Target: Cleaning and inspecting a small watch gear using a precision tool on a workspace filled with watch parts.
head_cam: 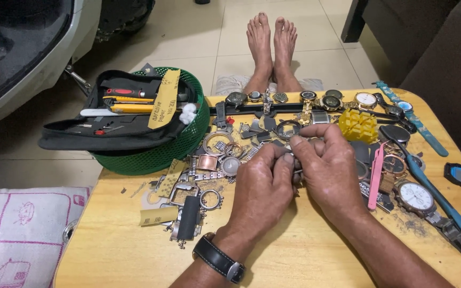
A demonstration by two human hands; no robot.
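Here we pinch a small metal watch part between both hands, just above the middle of the wooden tabletop. Our left hand closes its grip on the part from the near side, knuckles up, a black strap on the wrist. Our right hand meets it from the other side, thumb and forefinger shut on the same piece; most of it is hidden behind the fingers. To work well, we judge it best to keep both wrists low and the part over the tabletop, so nothing drops among the loose watch cases. A yellow holder stands just beyond, a green basket well left.
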